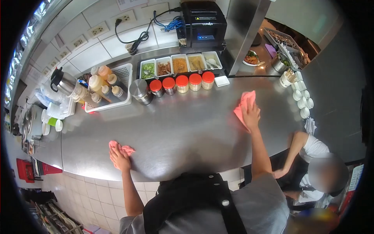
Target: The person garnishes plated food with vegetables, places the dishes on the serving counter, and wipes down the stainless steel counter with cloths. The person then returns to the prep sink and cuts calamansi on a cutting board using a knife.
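My right hand (251,116) is closed over a pink cloth (247,99), pressing it onto the steel counter (183,124) at the right. Part of that cloth lies hidden beneath the palm. Nearer the counter's front edge, on the left, my left hand (120,158) grips a second pink cloth (127,149), bunched against the metal under the fingers. Both arms are spread wide apart.
Along the back stand red-lidded jars (182,84), a steel canister (141,92), a topping tray (180,65) and a white basket (128,84) of squeeze bottles. Small white cups (302,102) line the right end. A co-worker's arm (295,150) is close to my right elbow.
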Demonstrator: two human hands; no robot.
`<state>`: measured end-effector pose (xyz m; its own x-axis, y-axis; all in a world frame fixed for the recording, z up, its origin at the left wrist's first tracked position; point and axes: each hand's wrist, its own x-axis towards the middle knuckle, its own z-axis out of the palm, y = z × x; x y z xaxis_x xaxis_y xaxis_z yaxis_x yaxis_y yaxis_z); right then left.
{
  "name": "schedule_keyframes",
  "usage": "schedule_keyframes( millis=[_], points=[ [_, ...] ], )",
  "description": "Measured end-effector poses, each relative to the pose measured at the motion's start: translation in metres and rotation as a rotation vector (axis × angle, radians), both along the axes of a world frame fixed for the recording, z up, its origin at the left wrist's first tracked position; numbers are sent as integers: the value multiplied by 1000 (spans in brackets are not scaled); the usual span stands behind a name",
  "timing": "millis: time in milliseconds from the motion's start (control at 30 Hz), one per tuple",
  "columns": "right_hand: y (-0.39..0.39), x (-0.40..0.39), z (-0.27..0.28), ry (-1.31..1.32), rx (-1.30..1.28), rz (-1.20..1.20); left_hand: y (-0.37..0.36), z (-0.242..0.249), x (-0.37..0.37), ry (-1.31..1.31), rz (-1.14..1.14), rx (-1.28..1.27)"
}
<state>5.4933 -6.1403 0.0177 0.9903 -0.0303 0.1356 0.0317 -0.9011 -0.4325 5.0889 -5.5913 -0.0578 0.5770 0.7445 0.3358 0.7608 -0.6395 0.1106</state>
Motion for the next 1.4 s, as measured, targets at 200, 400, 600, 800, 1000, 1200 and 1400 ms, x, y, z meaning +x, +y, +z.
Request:
schedule_keyframes(
  millis=[200,400,600,800,1000,1200,1400],
  points=[
    [92,20,-65,-112,-572,-21,-20,16,0,-44,-105,-55],
    [221,-118,-49,-91,-125,808,-84,63,13,-78,-42,-168],
    [237,-148,19,-63,65,932,-136,91,2,-554,-181,-353],
    [258,-183,48,458,659,1442,-164,129,-2,-904,-288,-1091],
    [276,-196,67,979,931,1384,-156,165,1,-900,-401,-1134],
    [259,-172,86,856,989,1250,-137,177,-18,-1084,-272,-1048],
    [251,-191,110,533,564,1345,-144,213,-16,-1086,-441,-998]
  ],
)
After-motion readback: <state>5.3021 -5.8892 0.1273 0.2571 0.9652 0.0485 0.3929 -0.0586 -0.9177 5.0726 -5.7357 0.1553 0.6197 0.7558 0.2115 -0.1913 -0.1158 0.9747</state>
